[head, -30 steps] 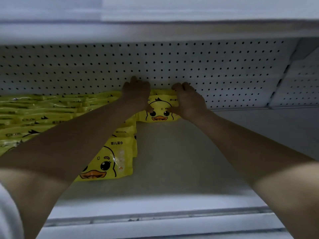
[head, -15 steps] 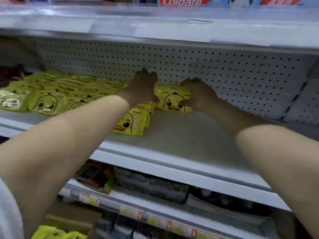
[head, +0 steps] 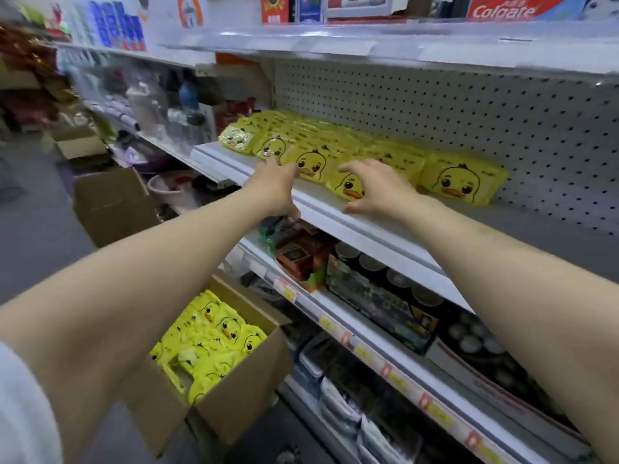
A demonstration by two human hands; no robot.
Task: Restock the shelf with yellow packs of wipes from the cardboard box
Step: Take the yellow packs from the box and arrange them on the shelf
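Observation:
Yellow packs of wipes with a duck face lie in rows on the white shelf (head: 365,226); the rightmost pack (head: 464,182) sits alone against the pegboard. My left hand (head: 276,187) hovers at the shelf's front edge, fingers relaxed and empty, just in front of the packs. My right hand (head: 375,189) is beside it, fingers loosely spread over the front pack (head: 348,187), holding nothing. Below, on the floor, an open cardboard box (head: 248,386) holds several more yellow packs (head: 207,343).
A higher shelf (head: 402,45) carries toothpaste boxes. Lower shelves (head: 385,360) hold boxed goods and cans. More cardboard boxes (head: 110,202) stand on the aisle floor to the left. The right part of the wipes shelf is bare.
Both hands have let go of the pack at the back and drawn toward the shelf's front edge. The view has pulled back and turned left, so the box below shows.

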